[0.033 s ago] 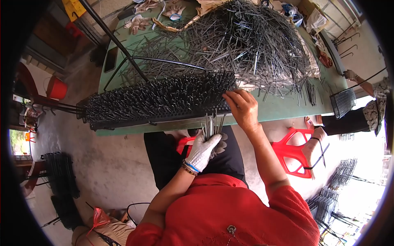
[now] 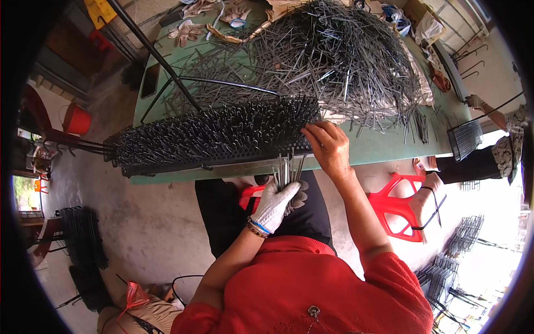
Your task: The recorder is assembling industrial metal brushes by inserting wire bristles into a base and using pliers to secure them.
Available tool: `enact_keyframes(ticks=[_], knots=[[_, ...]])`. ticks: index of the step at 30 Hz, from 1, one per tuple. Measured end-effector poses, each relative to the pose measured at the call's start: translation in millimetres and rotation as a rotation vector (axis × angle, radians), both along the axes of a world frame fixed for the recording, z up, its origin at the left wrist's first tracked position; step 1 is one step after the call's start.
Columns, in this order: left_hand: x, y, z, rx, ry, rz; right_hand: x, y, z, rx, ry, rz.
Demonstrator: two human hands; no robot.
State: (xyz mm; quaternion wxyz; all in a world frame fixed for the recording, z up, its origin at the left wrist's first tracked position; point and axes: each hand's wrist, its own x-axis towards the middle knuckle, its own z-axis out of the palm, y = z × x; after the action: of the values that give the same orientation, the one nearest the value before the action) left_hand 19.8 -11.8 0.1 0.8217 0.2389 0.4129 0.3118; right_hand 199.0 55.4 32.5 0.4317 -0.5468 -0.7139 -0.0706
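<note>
My left hand (image 2: 275, 201), in a pale work glove, is closed around a bundle of thin metal strips (image 2: 285, 171) that stand up out of the fist. Just in front of it, along the table's near edge, lies a long black perforated rack (image 2: 161, 167). Bent black metal pins (image 2: 217, 131) stand densely over most of it. Bare and with its fingertips pinched together, my right hand (image 2: 329, 146) is at the rack's right end. Whatever lies between those fingertips is too small or hidden to make out.
Loose metal strips (image 2: 356, 67) form a big heap on the green table (image 2: 384, 143). Black rods (image 2: 158, 55) rise from behind the rack. Gloves (image 2: 186, 33) and a dark phone-like slab (image 2: 150, 81) lie at the far left. Another person's hand (image 2: 475, 102) and a red stool (image 2: 389, 206) are at right.
</note>
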Motion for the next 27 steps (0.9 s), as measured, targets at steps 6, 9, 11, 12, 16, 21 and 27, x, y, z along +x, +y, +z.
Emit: enact_keyframes(ticks=[6, 9, 11, 12, 16, 21, 27], knots=[[0.3, 0.1, 0.7, -0.01, -0.064, 0.041, -4.8, -16.0, 12.1, -0.206, 0.479, -0.022], [2.7, 0.9, 9.5, 0.014, -0.037, 0.077, 1.2, -32.2, 20.0, -0.636, 0.476, 0.063], [3.9, 2.1, 11.2, 0.019, -0.049, 0.069, 0.6, -38.6, 7.4, -0.675, 0.506, 0.095], [4.9, 2.6, 12.2, 0.026, -0.061, 0.063, 0.8, -41.0, 2.5, -0.747, 0.677, 0.104], [7.4, 3.1, 13.2, 0.018, -0.066, 0.048, 6.0, -39.0, 9.0, -0.783, 0.977, 0.092], [8.2, 1.9, 7.0, -0.049, -0.029, 0.026, 14.6, -28.4, 16.5, -0.418, 0.951, -0.073], [8.5, -0.6, 6.4, -0.003, -0.065, -0.032, 21.1, -8.1, 0.3, -0.168, 0.603, -0.164]])
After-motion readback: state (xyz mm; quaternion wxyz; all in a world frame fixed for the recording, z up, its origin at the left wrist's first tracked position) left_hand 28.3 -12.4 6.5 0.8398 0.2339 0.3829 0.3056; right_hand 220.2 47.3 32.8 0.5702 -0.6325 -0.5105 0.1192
